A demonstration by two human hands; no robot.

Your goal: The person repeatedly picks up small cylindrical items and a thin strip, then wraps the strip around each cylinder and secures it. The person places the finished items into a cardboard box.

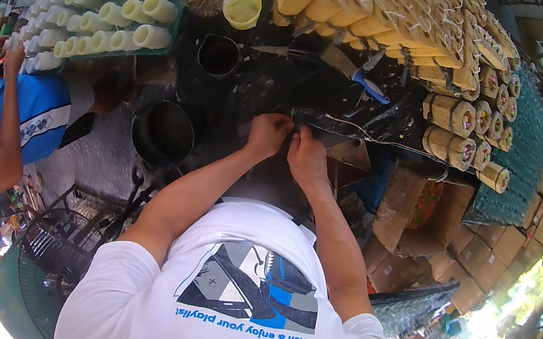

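Note:
My left hand (268,135) and my right hand (309,155) are close together at the near edge of a dark worktop. Fingers and thumb are pinched on each hand. Something small and dark seems to lie between the fingertips, too small to make out. Just beyond my right hand a thin pale string (369,137) trails across the worktop toward several short bamboo tubes (447,146) with coloured bits in their ends. A blue-handled tool (370,87) and a pointed blade (273,49) rest farther off.
Yellow blocks (354,5) with white strings stand in rows at the far right. Pale cup-shaped pieces (158,10) fill the far left. A dark pot (163,132), a smaller pot (219,55) and a yellow bowl (242,9) stand nearby. A cardboard box (408,205) and a co-worker (32,114) flank me.

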